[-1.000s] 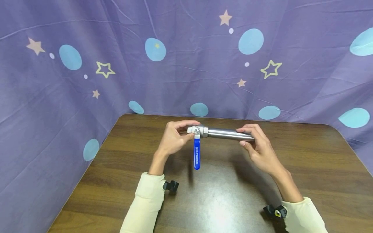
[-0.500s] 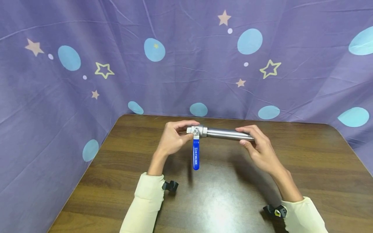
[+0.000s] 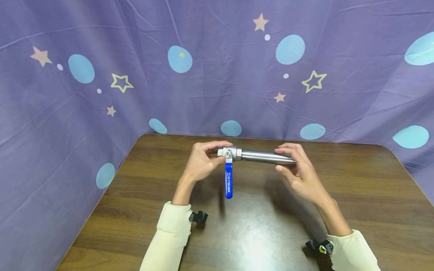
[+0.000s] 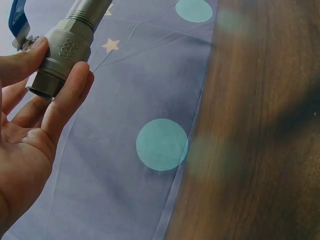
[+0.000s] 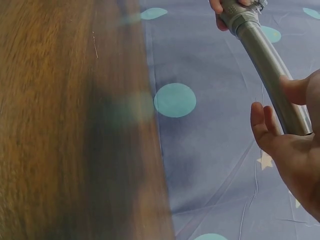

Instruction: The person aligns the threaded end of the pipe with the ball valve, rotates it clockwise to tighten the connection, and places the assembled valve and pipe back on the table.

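Note:
My left hand [image 3: 201,160] pinches the metal body of a ball valve [image 3: 231,153] between thumb and fingers, above the table. The valve's blue lever [image 3: 228,180] points toward me. Its hollow end faces my palm in the left wrist view, and screw threads [image 4: 82,19] show at the other end, where a steel pipe [image 3: 261,156] runs into it. My right hand [image 3: 303,175] is spread loosely around the pipe's right end. Its thumb stands a little off the pipe in the head view, and the right wrist view shows fingertips [image 5: 257,112] apart from it.
A brown wooden table [image 3: 152,233] lies beneath both hands. A purple curtain [image 3: 217,101] with stars and dots hangs along its back and left edges. Black wrist cameras [image 3: 200,217] sit at both cuffs.
My right thumb has come away from the pipe and that hand has spread slightly. The left hand, valve and pipe stay nearly in place.

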Tool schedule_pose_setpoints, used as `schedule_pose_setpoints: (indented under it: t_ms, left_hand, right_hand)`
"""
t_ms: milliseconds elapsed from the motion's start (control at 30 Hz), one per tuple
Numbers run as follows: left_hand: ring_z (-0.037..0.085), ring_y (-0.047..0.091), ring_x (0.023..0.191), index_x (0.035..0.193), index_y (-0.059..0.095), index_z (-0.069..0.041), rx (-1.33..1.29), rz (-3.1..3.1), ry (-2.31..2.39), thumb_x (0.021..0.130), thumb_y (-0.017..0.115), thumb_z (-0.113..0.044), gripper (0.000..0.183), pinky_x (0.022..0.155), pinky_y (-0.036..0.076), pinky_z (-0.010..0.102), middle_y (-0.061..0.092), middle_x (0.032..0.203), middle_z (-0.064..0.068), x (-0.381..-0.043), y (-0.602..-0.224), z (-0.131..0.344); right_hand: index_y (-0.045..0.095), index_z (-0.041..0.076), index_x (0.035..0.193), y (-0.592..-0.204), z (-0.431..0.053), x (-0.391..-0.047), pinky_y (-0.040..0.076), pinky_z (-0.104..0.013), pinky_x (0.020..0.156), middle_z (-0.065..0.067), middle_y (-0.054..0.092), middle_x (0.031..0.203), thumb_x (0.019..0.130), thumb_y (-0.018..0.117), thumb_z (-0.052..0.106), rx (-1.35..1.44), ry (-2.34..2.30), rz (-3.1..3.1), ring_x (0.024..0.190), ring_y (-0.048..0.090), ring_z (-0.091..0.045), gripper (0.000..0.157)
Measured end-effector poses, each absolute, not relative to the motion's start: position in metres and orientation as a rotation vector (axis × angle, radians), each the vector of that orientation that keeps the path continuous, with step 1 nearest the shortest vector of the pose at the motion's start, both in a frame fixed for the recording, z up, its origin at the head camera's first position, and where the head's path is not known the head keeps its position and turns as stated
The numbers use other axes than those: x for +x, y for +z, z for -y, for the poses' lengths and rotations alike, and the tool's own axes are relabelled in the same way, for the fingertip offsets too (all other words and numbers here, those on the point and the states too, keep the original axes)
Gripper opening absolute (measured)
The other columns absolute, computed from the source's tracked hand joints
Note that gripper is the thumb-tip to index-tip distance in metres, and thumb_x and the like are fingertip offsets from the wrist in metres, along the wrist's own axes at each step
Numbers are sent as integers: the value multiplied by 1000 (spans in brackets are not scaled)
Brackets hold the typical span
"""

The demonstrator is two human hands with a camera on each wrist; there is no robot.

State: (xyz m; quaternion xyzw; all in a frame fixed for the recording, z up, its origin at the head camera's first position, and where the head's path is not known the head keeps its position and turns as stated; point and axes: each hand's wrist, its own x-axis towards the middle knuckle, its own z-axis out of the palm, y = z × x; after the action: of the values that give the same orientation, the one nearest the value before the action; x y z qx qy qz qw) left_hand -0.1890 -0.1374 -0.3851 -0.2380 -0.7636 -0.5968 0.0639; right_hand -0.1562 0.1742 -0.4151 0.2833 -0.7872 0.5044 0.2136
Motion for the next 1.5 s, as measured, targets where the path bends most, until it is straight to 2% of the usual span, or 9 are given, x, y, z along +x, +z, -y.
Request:
schedule_pose_setpoints:
  t_ms: [167,333,500,700,1000,1333,1500]
  left_hand:
    - [13,76,85,121,77,4,-719,2308,-1777,82,74,16,41,73,66,29,80,113,25,-189,-386,138]
    - [15,76,84,121,78,4,-720,2311,-1770,82,74,15,40,70,64,27,80,112,24,-190,-386,138]
    - [20,75,83,121,78,4,-719,2311,-1776,83,74,13,39,68,62,25,80,112,24,-190,-386,138]
    - [14,74,80,121,78,4,-713,2311,-1779,83,75,13,39,66,61,23,80,112,24,-189,-386,138]
    - [8,73,81,120,78,5,-721,2298,-1793,83,75,15,39,68,62,23,80,111,26,-188,-385,138]
    - [15,76,85,120,77,5,-722,2290,-1822,82,74,15,39,73,65,24,80,114,25,-190,-385,138]
    - [17,77,85,120,78,4,-718,2292,-1826,82,74,14,39,72,64,23,80,116,23,-190,-385,138]
  right_hand:
    - [67,-2,129,-415,-173,-156,50,-6,98,-7,57,139,85,72,-23,796,1415,2170,127,54,-5,49]
    - [67,-2,126,-416,-173,-157,48,-6,97,-16,59,135,85,71,-24,800,1377,2166,126,54,-5,47]
    - [68,-2,126,-417,-173,-156,50,-6,82,-17,60,129,85,72,-23,786,1357,2172,115,55,-4,47]
    - [68,-2,127,-417,-173,-156,49,-8,73,-13,64,123,85,73,-22,798,1336,2149,103,57,-2,47]
    - [70,0,128,-418,-174,-157,48,-7,82,-13,69,120,85,74,-20,798,1329,2141,104,59,-1,47]
    - [70,-2,131,-416,-177,-157,55,-8,79,-9,69,116,90,70,-17,777,1367,2192,91,64,1,43]
    - [70,2,132,-416,-177,-157,50,-8,84,-9,70,116,91,70,-16,772,1337,2204,97,62,1,45]
